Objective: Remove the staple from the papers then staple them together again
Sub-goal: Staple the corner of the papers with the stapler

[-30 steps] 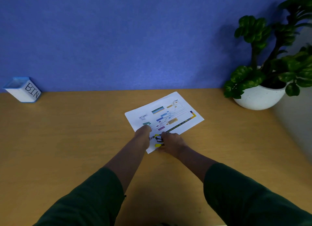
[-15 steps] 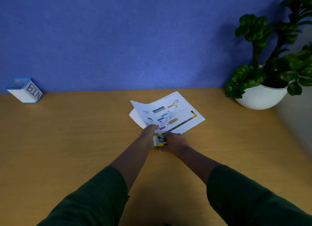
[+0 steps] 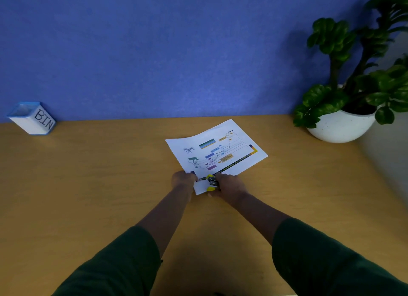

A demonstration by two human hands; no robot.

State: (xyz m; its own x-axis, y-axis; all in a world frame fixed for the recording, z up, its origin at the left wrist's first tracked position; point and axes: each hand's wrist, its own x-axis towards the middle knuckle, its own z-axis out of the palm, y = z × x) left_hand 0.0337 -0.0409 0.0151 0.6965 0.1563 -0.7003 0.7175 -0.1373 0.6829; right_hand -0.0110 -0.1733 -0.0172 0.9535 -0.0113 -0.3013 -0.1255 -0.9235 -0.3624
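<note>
- Fingers of the right hand (image 3: 229,183) curl round a small black-and-yellow metal staple remover (image 3: 211,182), which sits at the near corner of the white printed paper sheets (image 3: 220,152).
- Fingers of the left hand (image 3: 184,179) pinch that same near corner from the other side, just beside the tool; how tightly they press is too small to tell.
- Apart from that corner, the sheets lie on the tan wooden desk (image 3: 88,185), the colourful chart facing up, the far edge pointing toward the blue wall.
- Judging by this, the step in hand is the first one: pulling the staple out. Whether the staple is already free cannot be seen; it is hidden under the tool and fingertips.
- A next move would likely call for a steady pull with the remover while the left hand keeps the corner from tearing or lifting.
- No stapler shows anywhere in view, so re-stapling would first need one fetched.
- A white box with a blue rim marked BIN (image 3: 33,118) stands at the far left, well apart; a green plant in a white pot (image 3: 340,128) stands at the far right.
</note>
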